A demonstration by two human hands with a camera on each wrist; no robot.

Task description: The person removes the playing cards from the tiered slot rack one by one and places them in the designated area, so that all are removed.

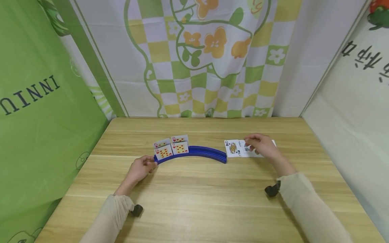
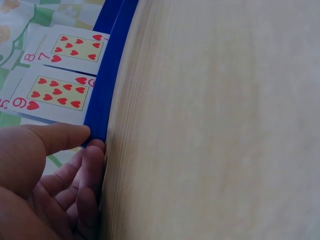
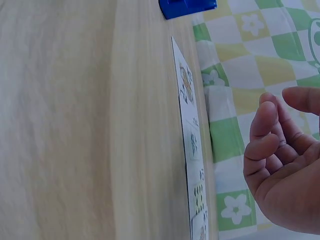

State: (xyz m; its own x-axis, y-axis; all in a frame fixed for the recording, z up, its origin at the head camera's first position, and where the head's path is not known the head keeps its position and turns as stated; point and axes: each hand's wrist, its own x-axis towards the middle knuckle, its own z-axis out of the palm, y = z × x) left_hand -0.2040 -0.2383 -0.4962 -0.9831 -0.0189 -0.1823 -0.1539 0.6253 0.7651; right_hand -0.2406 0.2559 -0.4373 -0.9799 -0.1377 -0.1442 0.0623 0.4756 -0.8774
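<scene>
A curved blue card holder (image 1: 208, 151) lies on the table with several red-suit playing cards upright at its left part. The nine of hearts (image 2: 55, 95) and seven of hearts (image 2: 77, 50) stand in front, a five and an eight behind. At the holder's left end my left hand (image 1: 140, 169) pinches it between thumb and fingers. My right hand (image 1: 262, 145) hovers over a row of flat cards right of the holder, fingers loosely curled, thumb apart, nothing between them. In that row are a black face card (image 1: 232, 149) and a joker (image 3: 194, 142); the hand partly hides others in the head view.
The wooden table (image 1: 194, 202) reaches back to a patterned curtain (image 1: 212, 91). A green cloth (image 1: 36, 135) hangs at the left and a white one (image 1: 349, 111) at the right. Each wrist wears a small black camera.
</scene>
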